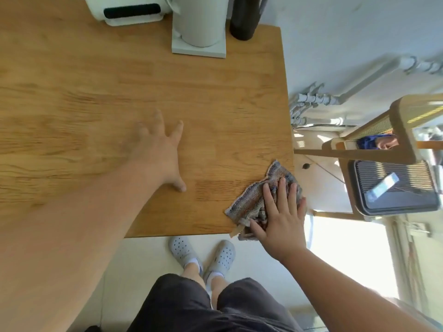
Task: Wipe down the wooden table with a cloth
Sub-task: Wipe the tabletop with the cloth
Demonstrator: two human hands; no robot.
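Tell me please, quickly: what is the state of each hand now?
Left hand: open, fingers spread, on the table.
Right hand: open, straight fingers pressing the cloth.

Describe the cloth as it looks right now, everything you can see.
The cloth is a towel-like rag striped in grey, blue and brown, with a pale hem. It lies rumpled at the near right corner of the wooden table, overhanging both edges slightly. The right hand presses flat on it, fingers straight and spread.

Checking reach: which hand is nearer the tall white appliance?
Left. The left hand is mid-table before the white appliance; the right hand presses the cloth at the near right corner.
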